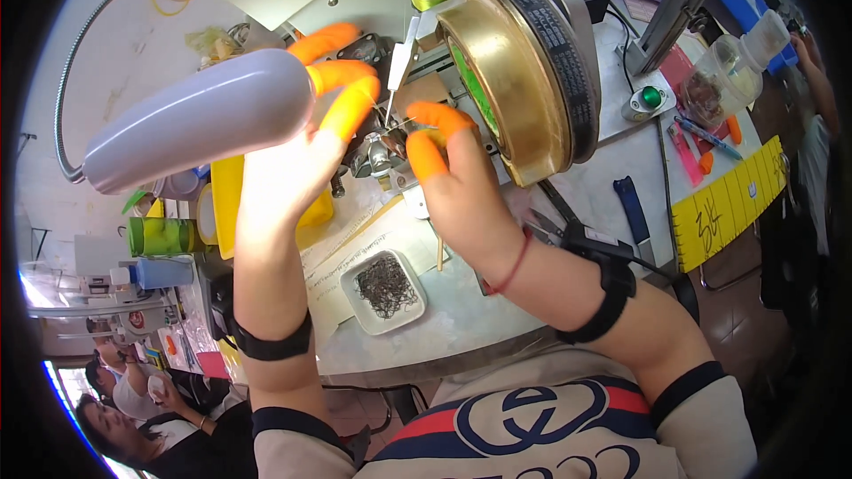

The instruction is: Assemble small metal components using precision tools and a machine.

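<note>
Orange finger covers are on the fingers of both my hands. My left hand (312,149), partly hidden by a grey lamp head (200,115), reaches to the left of a small metal fixture (377,153); its thumb and forefinger tips come together, and another finger lies farther back. My right hand (457,173) is at the fixture's right side, thumb and forefinger curled close together. What either pinch holds is too small to make out. Between the hands, a thin white pointed piece (402,58) slants down toward the fixture. Beside my right hand stands a large gold-coloured wheel (519,80).
A white dish (415,315) of small dark wire-like pieces stands near the table's front edge, by written paper (328,293). A yellow bin (228,204) is at left. To the right are a green button box (648,99), a yellow ruler-like sheet (732,204) and clear cups (723,75).
</note>
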{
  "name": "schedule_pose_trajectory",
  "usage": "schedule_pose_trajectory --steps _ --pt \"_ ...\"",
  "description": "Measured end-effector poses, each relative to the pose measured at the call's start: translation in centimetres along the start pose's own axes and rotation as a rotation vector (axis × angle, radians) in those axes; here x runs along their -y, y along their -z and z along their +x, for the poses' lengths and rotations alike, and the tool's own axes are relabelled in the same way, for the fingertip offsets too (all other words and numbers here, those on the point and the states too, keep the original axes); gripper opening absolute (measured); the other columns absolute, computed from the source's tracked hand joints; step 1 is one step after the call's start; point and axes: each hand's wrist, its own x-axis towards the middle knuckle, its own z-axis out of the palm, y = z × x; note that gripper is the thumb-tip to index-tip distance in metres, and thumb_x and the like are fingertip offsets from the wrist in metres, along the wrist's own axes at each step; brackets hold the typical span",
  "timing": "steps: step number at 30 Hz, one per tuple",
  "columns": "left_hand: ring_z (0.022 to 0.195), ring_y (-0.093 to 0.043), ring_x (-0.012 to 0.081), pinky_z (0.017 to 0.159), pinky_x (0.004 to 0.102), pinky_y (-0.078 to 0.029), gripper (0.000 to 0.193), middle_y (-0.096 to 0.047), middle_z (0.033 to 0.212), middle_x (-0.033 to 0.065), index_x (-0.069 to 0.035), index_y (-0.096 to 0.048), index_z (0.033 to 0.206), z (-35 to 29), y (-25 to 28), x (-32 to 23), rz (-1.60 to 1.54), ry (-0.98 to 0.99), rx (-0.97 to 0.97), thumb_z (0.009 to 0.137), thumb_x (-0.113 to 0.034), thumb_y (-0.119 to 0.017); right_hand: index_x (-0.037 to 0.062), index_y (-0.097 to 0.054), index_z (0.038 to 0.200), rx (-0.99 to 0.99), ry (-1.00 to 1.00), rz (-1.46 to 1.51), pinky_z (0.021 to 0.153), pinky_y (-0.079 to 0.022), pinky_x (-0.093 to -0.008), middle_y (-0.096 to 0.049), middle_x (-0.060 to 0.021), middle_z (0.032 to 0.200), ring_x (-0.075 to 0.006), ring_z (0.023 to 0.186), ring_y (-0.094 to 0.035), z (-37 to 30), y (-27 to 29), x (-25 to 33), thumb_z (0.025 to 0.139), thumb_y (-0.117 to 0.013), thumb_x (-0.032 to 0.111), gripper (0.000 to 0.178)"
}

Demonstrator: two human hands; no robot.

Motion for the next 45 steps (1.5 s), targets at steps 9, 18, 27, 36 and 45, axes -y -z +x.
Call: schedule_pose_trajectory --steps 9,18,27,36,45 --pt "0.098 -0.051 0.0282 0.095 0.0508 -0.02 0.016 -0.059 0.094 0.0076 -0.013 -0.059 0.073 -7.3 -3.8 -9.2 -0.007 -0.165 0.074 0.058 -0.009 -0.061 0.006 -0.048 0.107 0.556 0.266 -0.376 0.079 -0.038 -0.0378 -0.045 -0.014 0.11 -0.0302 0.09 -0.047 -4.2 6.3 3.8 0.074 -0.048 0.002 0.033" --pt "0.084 -0.055 0.0228 0.078 0.0346 -0.043 0.022 -0.059 0.094 0.0064 -0.01 -0.062 0.084 -11.8 -6.9 -8.6 -0.693 0.011 0.147 0.062 -0.015 -0.062 0.0042 -0.055 0.085 0.718 0.577 -0.882 0.076 -0.04 -0.0332 -0.054 -0.0118 0.098 -0.0243 0.09 -0.048 -2.7 6.1 2.5 0.07 -0.05 0.017 0.02" --pt "0.07 -0.056 0.0234 0.062 0.0295 -0.046 0.022 -0.06 0.088 0.0076 -0.007 -0.062 0.082 -12.0 -7.4 -7.3 -0.693 0.182 -0.053 0.061 -0.012 -0.063 0.0026 -0.054 0.096 0.594 0.573 -0.707 0.074 -0.045 -0.0309 -0.051 -0.0125 0.109 -0.0262 0.091 -0.052 -4.7 9.4 4.4 0.071 -0.056 0.011 0.026" --pt "0.056 -0.055 0.02 0.047 0.0279 -0.044 0.023 -0.059 0.083 0.0141 -0.003 -0.057 0.077 -10.8 -8.6 -6.1 -0.319 -0.356 -0.308 0.056 -0.001 -0.065 0.0053 -0.057 0.082 0.664 0.665 -0.42 0.068 -0.049 -0.0375 -0.057 -0.0165 0.098 -0.0273 0.08 -0.057 -5.2 11.1 9.0 0.069 -0.058 0.013 0.015" --pt "0.054 -0.054 0.0199 0.045 0.0262 -0.044 0.022 -0.059 0.082 0.0138 -0.002 -0.056 0.074 -10.9 -9.0 -5.8 -0.337 -0.311 -0.358 0.055 0.001 -0.066 0.0066 -0.058 0.084 0.625 0.662 -0.423 0.071 -0.049 -0.0366 -0.059 -0.0149 0.096 -0.026 0.083 -0.058 -5.1 11.0 9.4 0.07 -0.057 0.01 0.015"
